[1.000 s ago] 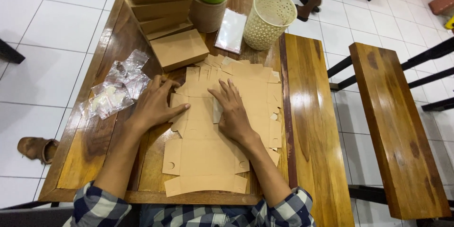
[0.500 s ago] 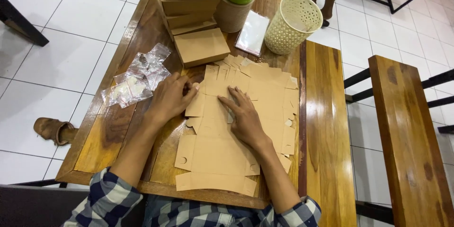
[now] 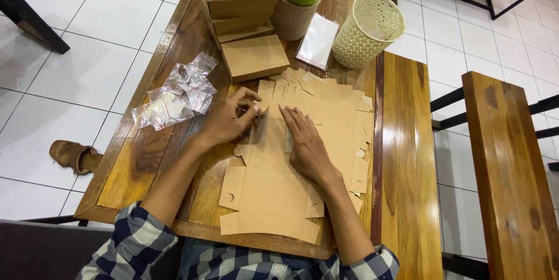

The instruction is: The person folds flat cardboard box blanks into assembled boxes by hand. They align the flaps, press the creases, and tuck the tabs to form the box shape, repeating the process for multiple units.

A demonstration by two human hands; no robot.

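Note:
A flat brown cardboard box blank lies on top of a spread pile of several more blanks on the wooden table. My left hand pinches a side flap of the top blank and lifts it upright. My right hand lies flat on the blank's middle panel, fingers apart, pressing it down.
Folded brown boxes stack up at the table's far end. Small clear plastic bags lie at the left. A cream perforated basket, a woven cup with stacked coloured bowls and a clear packet stand behind. A wooden bench is at right, a sandal on the floor.
My left hand has gone from lying flat on the blank to pinching and raising its left flap. My right hand has slid slightly toward the middle. The camera view has shifted.

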